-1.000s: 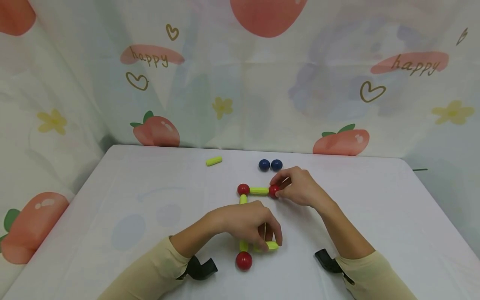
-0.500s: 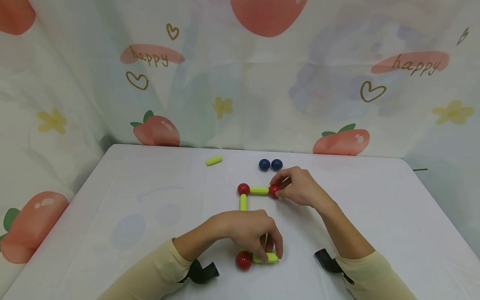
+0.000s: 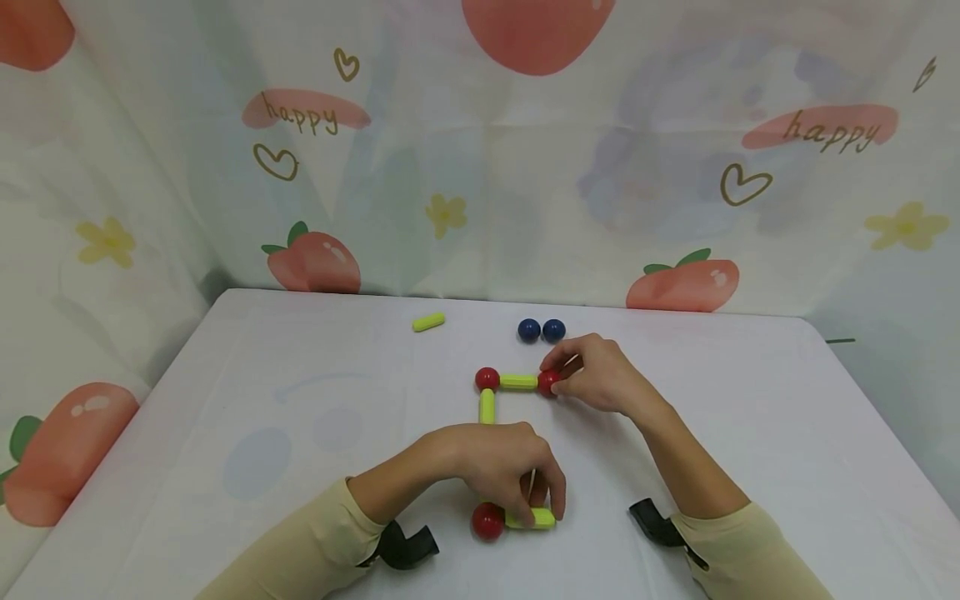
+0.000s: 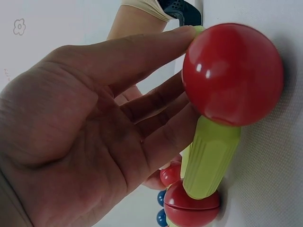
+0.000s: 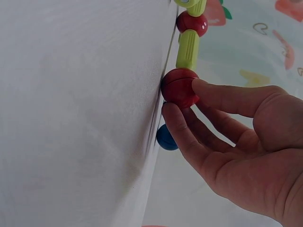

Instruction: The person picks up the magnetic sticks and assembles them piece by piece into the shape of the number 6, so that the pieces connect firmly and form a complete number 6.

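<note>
My left hand (image 3: 506, 467) pinches a short yellow-green rod (image 3: 531, 518), one end of which meets the near red ball (image 3: 488, 522). That ball fills much of the left wrist view, hiding most of the held rod; another ribbed rod (image 4: 210, 158) runs from it to a further red ball (image 4: 191, 208). In the head view an upright rod (image 3: 487, 407) leads to the far red ball (image 3: 487, 379), and its lower stretch is behind my left hand. A crosswise rod (image 3: 518, 382) joins this ball to the right-hand red ball (image 5: 180, 88), pinched by my right hand (image 3: 600, 375).
Two dark blue balls (image 3: 541, 331) sit side by side beyond the right hand. One loose yellow-green rod (image 3: 428, 322) lies near the back of the white table (image 3: 315, 350). A printed curtain (image 3: 525, 167) stands behind.
My left hand has moved toward the near edge with the rod, then slightly left, bringing the rod against the near red ball. My right hand keeps its place on its ball.
</note>
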`<state>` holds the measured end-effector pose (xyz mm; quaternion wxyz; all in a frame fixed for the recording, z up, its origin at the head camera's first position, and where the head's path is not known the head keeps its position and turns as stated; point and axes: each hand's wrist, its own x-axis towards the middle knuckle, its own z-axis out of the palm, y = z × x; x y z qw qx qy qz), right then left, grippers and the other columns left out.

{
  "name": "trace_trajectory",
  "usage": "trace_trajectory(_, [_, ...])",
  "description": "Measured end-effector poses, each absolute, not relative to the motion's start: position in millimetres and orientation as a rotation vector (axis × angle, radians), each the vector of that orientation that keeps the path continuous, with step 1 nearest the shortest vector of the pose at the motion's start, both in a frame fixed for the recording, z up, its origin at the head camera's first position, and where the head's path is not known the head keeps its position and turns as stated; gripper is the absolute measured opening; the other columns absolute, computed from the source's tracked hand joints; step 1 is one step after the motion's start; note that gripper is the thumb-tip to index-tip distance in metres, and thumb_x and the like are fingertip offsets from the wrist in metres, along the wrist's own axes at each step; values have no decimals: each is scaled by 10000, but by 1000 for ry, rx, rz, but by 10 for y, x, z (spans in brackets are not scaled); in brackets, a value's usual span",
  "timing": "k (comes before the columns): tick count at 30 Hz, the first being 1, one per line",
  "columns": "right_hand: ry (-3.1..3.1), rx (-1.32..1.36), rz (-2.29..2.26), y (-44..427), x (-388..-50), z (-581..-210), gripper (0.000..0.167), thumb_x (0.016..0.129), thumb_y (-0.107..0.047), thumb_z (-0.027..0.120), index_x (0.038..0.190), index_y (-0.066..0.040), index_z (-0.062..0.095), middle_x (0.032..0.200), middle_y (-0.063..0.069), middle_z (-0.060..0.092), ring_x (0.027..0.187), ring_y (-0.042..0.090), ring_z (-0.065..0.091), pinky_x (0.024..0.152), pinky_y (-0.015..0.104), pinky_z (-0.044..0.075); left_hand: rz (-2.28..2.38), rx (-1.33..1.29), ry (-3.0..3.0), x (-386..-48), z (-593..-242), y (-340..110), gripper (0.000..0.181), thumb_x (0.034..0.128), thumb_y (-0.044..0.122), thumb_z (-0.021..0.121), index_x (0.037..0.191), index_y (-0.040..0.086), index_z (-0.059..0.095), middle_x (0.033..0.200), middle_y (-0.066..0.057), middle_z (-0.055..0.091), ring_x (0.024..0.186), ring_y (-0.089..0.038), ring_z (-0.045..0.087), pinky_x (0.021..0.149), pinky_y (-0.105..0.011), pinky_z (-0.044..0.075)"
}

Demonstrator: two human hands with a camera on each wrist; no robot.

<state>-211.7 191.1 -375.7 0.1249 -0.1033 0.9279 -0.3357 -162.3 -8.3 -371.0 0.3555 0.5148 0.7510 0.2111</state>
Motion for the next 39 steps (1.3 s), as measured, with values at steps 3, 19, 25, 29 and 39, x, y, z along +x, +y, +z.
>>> trace_trajectory(3, [2701,-307,-979,1905,-2111,-3746,190,885,-50,767,1073,-72,774,1074,119,739,997,281,692,815,363,588,556,1323,1931,-1620,-3702,-85,189,917,94,797,1093,164,791,830,79,658,745,-5,605,732,-137,520])
trace_trajectory(19, [2713,-302,-971,1928,-2114,-3765,177,884,-56,768,1058,-91,779,1052,93,740,980,254,691,810,356,578,545,1305,1913,-1607,-3719,-68,185,911,93,803,1081,166,796,845,60,668,757,-12,592,728,-150,520])
trace_trajectory(25, [2714,-299,-970,1923,-2119,-3767,181,885,-46,762,1060,-88,778,1061,99,740,987,265,691,811,361,587,527,1302,1925,-1608,-3730,-66,191,906,98,807,1082,172,799,842,75,664,760,-7,591,726,-149,518])
trace_trajectory(29, [2711,-294,-974,1920,-2120,-3761,182,887,-47,759,1064,-88,777,1066,100,738,992,264,689,807,358,590,507,1306,1936,-1601,-3730,-66,197,903,104,812,1085,178,800,850,75,666,765,-1,584,724,-144,511])
trace_trajectory(39, [2712,-301,-973,1920,-2116,-3764,181,882,-49,766,1060,-81,777,1063,107,738,979,266,691,794,346,584,468,1311,1945,-1589,-3717,-75,244,881,103,836,1106,189,796,856,57,663,763,-7,571,719,-143,500])
